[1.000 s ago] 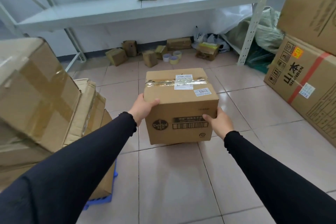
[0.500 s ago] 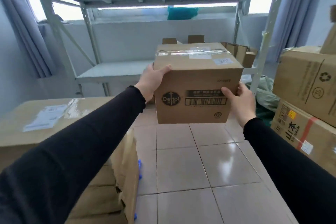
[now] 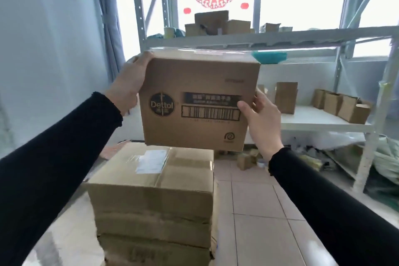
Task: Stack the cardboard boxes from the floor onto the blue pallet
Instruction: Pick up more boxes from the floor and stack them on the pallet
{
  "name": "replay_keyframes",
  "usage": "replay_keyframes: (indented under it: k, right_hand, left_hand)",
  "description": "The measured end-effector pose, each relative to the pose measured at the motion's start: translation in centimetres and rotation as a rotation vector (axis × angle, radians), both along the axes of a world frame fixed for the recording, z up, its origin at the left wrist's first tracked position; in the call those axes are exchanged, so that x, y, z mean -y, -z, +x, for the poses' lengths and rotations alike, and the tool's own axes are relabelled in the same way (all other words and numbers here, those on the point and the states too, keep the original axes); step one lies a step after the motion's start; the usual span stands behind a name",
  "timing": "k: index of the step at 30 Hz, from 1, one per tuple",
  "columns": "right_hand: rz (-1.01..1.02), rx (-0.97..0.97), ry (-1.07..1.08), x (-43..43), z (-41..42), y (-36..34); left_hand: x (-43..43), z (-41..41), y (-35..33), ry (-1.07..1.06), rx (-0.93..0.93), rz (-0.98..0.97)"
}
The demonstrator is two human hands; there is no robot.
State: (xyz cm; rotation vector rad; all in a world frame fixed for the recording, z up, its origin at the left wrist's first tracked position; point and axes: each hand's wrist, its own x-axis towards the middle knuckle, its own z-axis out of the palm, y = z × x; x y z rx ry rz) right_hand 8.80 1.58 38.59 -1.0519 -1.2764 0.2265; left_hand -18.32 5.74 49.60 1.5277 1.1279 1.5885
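holding a brown cardboard box (image 3: 199,101) in the air, you have your left hand (image 3: 127,84) wrapped over its upper left corner and your right hand (image 3: 262,117) pressed flat on its right side, thumb lying across the printed barcode. both hands are closed on it. the box is squarish, matte, with glossy clear tape along the top. it hangs just above a stack of boxes (image 3: 154,196), whose top carton is taped and carries a white label. a grey metal shelf (image 3: 313,122) stands behind with small cartons on it; shiny pale floor tiles (image 3: 254,222) lie to the right.
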Motion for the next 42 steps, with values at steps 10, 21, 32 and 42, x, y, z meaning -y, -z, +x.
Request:
replay_keyframes:
  k: [10, 21, 32, 42]
  right_hand:
    - [-0.07, 0.035, -0.091, 0.6, -9.4, 3.7]
    - [-0.062, 0.002, -0.095, 2.0, -10.3, 6.3]
    - [-0.2, 0.186, -0.08, 2.2, -9.4, 13.1]
    - [-0.341, 0.337, -0.056, 1.3, -9.0, 17.1]
  left_hand:
    - [0.8, -10.7, 5.5, -0.111, -0.012, -0.112]
    - [0.6, -13.1, 7.3, -0.045, -0.107, -0.027]
    - [0.8, -16.5, 20.3, -0.016, -0.465, -0.001]
    - [1.2, -17.1, 26.1, -0.133, -0.602, 0.078]
